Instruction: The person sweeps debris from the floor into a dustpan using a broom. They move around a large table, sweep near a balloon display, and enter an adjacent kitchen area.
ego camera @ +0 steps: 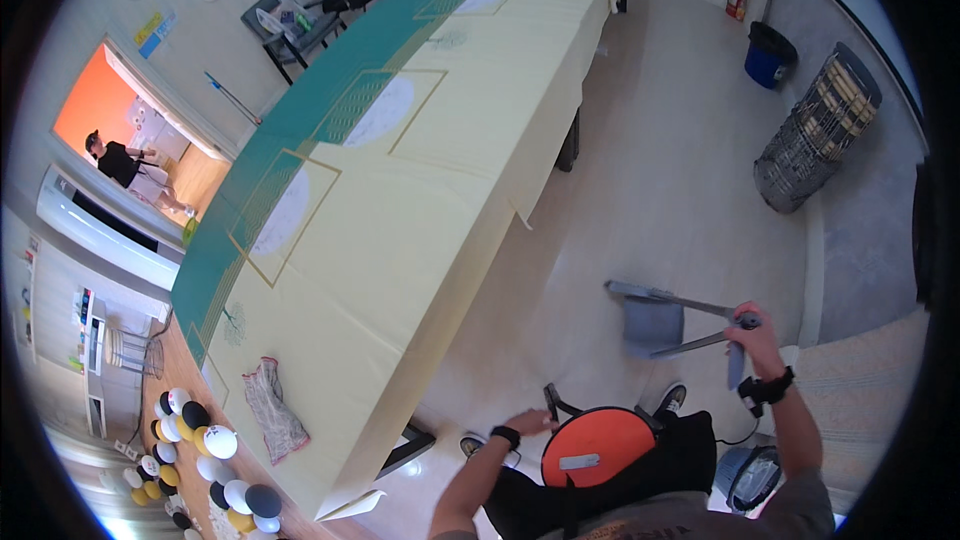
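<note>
My right hand (757, 341) grips the grey handles of a long-handled dustpan (653, 325) and a broom (634, 289) lying together against it. The dustpan's grey scoop hangs over or rests on the pale floor; which of the two I cannot tell. My left hand (529, 422) is at the dark frame beside a round stool with an orange seat (598, 447), its fingers extended; whether they hold the frame is unclear. A pale rectangular patch shows on the seat. A crumpled patterned cloth piece with red edging (274, 411) lies on the table's near end.
A long table with a cream and green cloth (420, 217) runs along my left. A tall wire basket (817, 127), a blue bin (770, 56) and a fire extinguisher (736, 0) stand at the right wall. Balloons (221, 442) lie at lower left. A person (127, 165) is in the doorway.
</note>
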A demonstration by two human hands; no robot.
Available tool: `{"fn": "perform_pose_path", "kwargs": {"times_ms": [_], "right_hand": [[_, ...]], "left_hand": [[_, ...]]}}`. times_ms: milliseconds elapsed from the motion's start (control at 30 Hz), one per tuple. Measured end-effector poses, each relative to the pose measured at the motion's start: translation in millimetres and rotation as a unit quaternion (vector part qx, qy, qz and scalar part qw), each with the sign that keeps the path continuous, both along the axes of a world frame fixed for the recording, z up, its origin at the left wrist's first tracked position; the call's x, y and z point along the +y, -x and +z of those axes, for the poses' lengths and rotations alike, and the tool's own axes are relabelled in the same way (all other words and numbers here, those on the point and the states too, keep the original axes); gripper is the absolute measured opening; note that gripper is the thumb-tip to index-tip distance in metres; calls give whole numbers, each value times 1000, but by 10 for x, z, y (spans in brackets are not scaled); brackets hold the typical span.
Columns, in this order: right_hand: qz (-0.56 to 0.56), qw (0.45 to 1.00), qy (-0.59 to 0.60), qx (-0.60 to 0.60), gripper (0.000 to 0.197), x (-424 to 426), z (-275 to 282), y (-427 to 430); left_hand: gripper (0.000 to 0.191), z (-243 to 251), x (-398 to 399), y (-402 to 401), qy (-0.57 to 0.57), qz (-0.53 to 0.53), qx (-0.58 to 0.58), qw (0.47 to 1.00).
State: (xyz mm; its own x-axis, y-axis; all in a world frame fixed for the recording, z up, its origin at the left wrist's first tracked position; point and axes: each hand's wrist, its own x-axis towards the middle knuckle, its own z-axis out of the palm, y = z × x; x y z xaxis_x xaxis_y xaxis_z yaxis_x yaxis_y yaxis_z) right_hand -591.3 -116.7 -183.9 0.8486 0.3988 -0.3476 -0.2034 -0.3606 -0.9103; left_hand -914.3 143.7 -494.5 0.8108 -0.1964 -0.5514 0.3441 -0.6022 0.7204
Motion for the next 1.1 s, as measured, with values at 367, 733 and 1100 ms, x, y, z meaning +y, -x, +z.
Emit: {"fn": "perform_pose_path", "kwargs": {"times_ms": [367, 733, 1100], "right_hand": [[-35, 994, -99, -39, 19, 282, -340, 60], [-25, 986, -160, -38, 16, 672, -1017, 70], [-6, 971, 4, -240, 13, 207, -953, -315]], "left_hand": [[46, 3301, -225, -2213, -186, 45, -246, 950], [56, 2482, -498, -2647, 78, -15, -147, 986], [39, 2330, -27, -2447, -135, 150, -192, 961]]}}
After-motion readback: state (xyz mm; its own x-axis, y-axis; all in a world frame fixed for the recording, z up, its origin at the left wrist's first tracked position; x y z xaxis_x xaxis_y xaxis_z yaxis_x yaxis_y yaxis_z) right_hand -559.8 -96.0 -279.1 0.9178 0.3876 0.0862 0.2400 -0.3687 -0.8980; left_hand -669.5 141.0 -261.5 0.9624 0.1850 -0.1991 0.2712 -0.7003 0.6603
